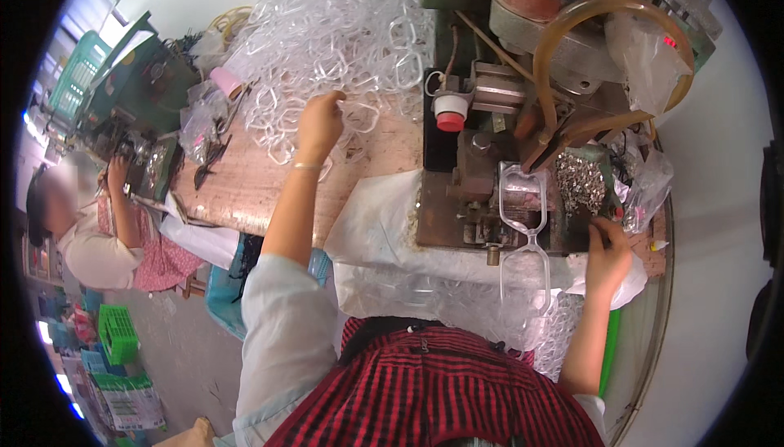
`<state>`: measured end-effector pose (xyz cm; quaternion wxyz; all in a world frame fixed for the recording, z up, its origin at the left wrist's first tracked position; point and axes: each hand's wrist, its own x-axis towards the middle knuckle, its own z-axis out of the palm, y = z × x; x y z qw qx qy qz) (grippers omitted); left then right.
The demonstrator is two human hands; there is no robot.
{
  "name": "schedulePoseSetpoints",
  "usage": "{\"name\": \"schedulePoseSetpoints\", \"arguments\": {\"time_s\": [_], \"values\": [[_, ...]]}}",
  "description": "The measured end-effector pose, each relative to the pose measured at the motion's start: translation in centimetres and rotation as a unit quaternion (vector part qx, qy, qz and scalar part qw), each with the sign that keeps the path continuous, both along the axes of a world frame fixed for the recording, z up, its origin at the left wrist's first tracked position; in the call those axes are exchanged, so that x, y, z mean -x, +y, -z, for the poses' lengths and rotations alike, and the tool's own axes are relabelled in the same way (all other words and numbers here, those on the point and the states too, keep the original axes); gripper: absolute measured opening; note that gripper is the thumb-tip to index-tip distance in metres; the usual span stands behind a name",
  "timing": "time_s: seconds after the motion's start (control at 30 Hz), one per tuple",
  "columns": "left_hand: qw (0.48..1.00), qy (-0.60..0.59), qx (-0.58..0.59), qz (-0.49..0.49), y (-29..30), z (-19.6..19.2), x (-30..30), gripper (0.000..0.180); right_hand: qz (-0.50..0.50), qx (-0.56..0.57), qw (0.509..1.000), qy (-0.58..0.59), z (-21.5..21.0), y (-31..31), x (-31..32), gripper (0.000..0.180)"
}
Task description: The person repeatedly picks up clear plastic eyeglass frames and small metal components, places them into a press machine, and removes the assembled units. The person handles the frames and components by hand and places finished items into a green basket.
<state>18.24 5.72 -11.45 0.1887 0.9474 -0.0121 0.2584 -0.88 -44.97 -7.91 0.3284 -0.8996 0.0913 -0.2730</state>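
My left hand (321, 127) reaches over the bench at the near edge of a large heap of clear plastic eyeglass frames (327, 47). Its fingers are curled, and one clear frame (362, 118) lies right by the fingertips; whether they grip it is hidden. At the machine's right front corner is my right hand (610, 257), thumb and forefinger pinched near a pile of small metal parts (580, 184). What that pinch holds is too small to make out. Another clear eyeglass frame (535, 239) sits with one rim on the machine's fixture, the other rim hanging past the front edge.
The press machine (482, 161) carries a red push button (450, 121) and a curved brown hose (542, 55). White sheeting (376, 222) covers the bench's front edge, with more clear frames below. At far left a co-worker (106, 243) sits by a green machine (147, 80).
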Motion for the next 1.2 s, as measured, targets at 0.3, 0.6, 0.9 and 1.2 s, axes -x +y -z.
{"name": "schedulePoseSetpoints", "arguments": {"time_s": [0.3, 0.6, 0.9, 1.2], "values": [[0.885, 0.019, 0.459, 0.083, -6.5, -5.4, 5.6, 0.031, -0.210, -0.221, 0.951, -0.058, -10.0, 9.0, -3.5, 0.019], [0.783, -0.171, 0.546, 0.242, -13.0, -7.2, 12.8, 0.018, -0.268, -0.475, 0.835, -0.071, -7.8, 12.3, -5.0, 0.047], [0.835, -0.237, 0.330, 0.372, -17.0, -17.8, 14.3, 0.020, -0.256, -0.517, 0.816, -0.040, -10.8, 13.8, -2.0, 0.047], [0.856, -0.175, 0.049, 0.484, -21.3, -12.5, 16.0, 0.023, -0.060, -0.238, 0.969, -0.024, -2.1, 5.7, -2.0, 0.042]]}}
